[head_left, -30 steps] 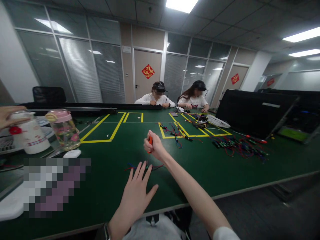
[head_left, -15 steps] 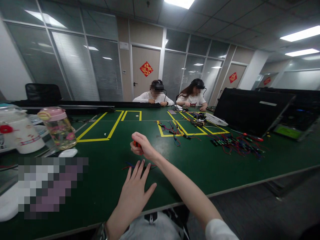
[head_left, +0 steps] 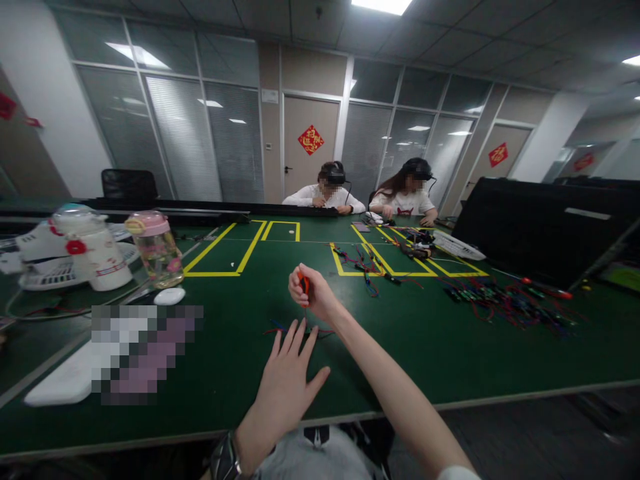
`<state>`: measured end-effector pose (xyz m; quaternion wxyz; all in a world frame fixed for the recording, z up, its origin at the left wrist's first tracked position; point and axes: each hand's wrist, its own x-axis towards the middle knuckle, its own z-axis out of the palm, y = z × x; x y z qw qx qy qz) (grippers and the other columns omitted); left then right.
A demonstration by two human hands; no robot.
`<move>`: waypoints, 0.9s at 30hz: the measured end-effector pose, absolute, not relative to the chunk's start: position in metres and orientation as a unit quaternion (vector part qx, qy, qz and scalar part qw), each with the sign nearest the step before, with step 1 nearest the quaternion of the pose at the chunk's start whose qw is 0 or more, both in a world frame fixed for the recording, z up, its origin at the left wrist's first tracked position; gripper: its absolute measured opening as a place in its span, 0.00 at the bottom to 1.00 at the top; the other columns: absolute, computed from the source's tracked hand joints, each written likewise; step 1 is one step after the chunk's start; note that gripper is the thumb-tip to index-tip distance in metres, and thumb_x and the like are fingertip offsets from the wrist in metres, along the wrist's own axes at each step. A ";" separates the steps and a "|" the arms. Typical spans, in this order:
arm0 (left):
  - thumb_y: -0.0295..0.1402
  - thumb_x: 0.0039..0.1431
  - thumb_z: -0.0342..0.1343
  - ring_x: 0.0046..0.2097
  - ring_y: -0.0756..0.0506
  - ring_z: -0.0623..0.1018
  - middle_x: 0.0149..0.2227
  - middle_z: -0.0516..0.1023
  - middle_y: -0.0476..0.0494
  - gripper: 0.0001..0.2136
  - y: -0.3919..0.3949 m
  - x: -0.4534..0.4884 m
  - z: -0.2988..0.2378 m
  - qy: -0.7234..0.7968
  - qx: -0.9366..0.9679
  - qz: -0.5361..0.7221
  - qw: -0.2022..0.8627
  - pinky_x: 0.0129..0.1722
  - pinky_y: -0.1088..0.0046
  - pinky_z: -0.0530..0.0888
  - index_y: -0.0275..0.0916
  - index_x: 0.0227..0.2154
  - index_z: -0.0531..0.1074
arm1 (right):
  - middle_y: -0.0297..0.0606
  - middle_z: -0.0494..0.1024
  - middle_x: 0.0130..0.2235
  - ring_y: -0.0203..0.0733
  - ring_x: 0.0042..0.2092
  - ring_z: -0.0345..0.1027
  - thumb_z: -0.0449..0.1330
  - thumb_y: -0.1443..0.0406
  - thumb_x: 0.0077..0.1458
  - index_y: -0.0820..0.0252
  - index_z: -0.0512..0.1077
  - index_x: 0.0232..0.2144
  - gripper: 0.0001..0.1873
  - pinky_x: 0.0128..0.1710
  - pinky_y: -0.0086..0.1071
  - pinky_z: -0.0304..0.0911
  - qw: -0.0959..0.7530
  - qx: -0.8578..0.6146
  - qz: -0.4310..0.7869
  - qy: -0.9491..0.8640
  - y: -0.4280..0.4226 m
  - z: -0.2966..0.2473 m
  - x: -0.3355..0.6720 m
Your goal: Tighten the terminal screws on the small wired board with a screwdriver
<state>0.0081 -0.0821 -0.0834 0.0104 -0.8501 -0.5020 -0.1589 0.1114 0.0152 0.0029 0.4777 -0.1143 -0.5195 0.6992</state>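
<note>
My right hand point(head_left: 318, 297) is closed around the orange and black handle of a screwdriver point(head_left: 304, 284). Its thin shaft points down toward a small wired circuit board point(head_left: 311, 331) on the green table. Whether the tip touches the board I cannot tell. Palm down, my left hand point(head_left: 287, 377) lies with fingers spread, the fingertips at the board and covering part of it. Red and blue wires point(head_left: 274, 329) stick out on both sides of those fingertips.
A heap of wired boards point(head_left: 505, 303) lies to the right, with more wired pieces point(head_left: 367, 263) by the yellow tape. A pink-lidded bottle point(head_left: 156, 250) and white jug point(head_left: 97, 257) stand left. Two people point(head_left: 330, 193) sit across, near a black monitor point(head_left: 545, 230).
The camera has turned slightly left, so everything sits further right in view. The screwdriver now stands more upright, its shaft showing below my right hand. My left hand stays flat.
</note>
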 end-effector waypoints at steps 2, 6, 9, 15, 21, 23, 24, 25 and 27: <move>0.48 0.64 0.48 0.68 0.35 0.53 0.67 0.54 0.37 0.29 -0.083 0.008 -0.082 -0.503 -0.850 -0.158 0.006 0.64 0.45 0.56 0.41 0.64 0.55 | 0.21 0.55 0.15 0.24 0.15 0.39 0.60 0.49 0.52 0.59 0.61 0.23 0.22 0.14 0.22 0.33 0.478 -0.117 0.698 -0.520 0.015 0.003 0.111; 0.47 0.63 0.48 0.68 0.35 0.52 0.67 0.53 0.36 0.30 -0.085 0.009 -0.078 -0.508 -0.849 -0.147 -0.006 0.64 0.46 0.55 0.40 0.65 0.55 | 0.17 0.52 0.13 0.25 0.14 0.34 0.61 0.46 0.49 0.56 0.58 0.27 0.23 0.14 0.22 0.30 0.500 -0.126 0.678 -0.524 0.014 0.001 0.110; 0.46 0.63 0.49 0.68 0.34 0.52 0.68 0.52 0.36 0.30 -0.086 0.009 -0.074 -0.508 -0.850 -0.140 -0.013 0.64 0.45 0.55 0.40 0.64 0.55 | 0.16 0.51 0.13 0.25 0.14 0.33 0.64 0.49 0.48 0.55 0.54 0.26 0.24 0.14 0.21 0.30 0.517 -0.135 0.664 -0.523 0.013 -0.001 0.113; 0.45 0.63 0.49 0.68 0.34 0.52 0.68 0.52 0.37 0.29 -0.089 0.009 -0.067 -0.510 -0.849 -0.133 -0.026 0.64 0.45 0.55 0.40 0.64 0.56 | 0.20 0.55 0.14 0.25 0.14 0.36 0.63 0.54 0.51 0.57 0.55 0.22 0.22 0.13 0.22 0.30 0.540 -0.102 0.691 -0.469 0.019 -0.002 0.125; 0.47 0.63 0.48 0.68 0.33 0.50 0.68 0.50 0.35 0.30 -0.090 0.010 -0.065 -0.511 -0.850 -0.123 -0.030 0.63 0.44 0.55 0.39 0.65 0.55 | 0.26 0.60 0.19 0.25 0.17 0.44 0.62 0.49 0.52 0.60 0.61 0.20 0.24 0.14 0.21 0.36 0.543 -0.077 0.715 -0.433 0.019 -0.005 0.133; 0.47 0.63 0.48 0.68 0.34 0.50 0.68 0.49 0.35 0.30 -0.090 0.010 -0.066 -0.511 -0.850 -0.123 -0.032 0.64 0.44 0.54 0.39 0.65 0.55 | 0.24 0.57 0.17 0.25 0.17 0.40 0.61 0.49 0.53 0.60 0.63 0.22 0.22 0.14 0.20 0.35 0.534 -0.074 0.720 -0.438 0.018 -0.005 0.132; 0.47 0.63 0.48 0.68 0.34 0.50 0.68 0.50 0.35 0.30 -0.090 0.009 -0.066 -0.511 -0.850 -0.124 -0.034 0.64 0.44 0.54 0.39 0.65 0.55 | 0.23 0.55 0.17 0.26 0.16 0.38 0.60 0.50 0.54 0.59 0.64 0.24 0.21 0.14 0.20 0.34 0.530 -0.073 0.722 -0.439 0.017 -0.006 0.132; 0.47 0.63 0.48 0.68 0.34 0.50 0.68 0.50 0.35 0.30 -0.090 0.009 -0.066 -0.510 -0.850 -0.126 -0.036 0.64 0.44 0.54 0.40 0.65 0.55 | 0.22 0.54 0.16 0.26 0.16 0.36 0.59 0.50 0.55 0.58 0.64 0.25 0.19 0.14 0.20 0.34 0.527 -0.072 0.724 -0.439 0.017 -0.006 0.131; 0.47 0.63 0.48 0.68 0.34 0.50 0.68 0.50 0.35 0.30 -0.091 0.009 -0.066 -0.510 -0.850 -0.129 -0.038 0.64 0.44 0.54 0.40 0.65 0.55 | 0.22 0.54 0.16 0.26 0.16 0.34 0.59 0.50 0.56 0.57 0.64 0.26 0.18 0.14 0.20 0.33 0.521 -0.071 0.730 -0.438 0.016 -0.006 0.129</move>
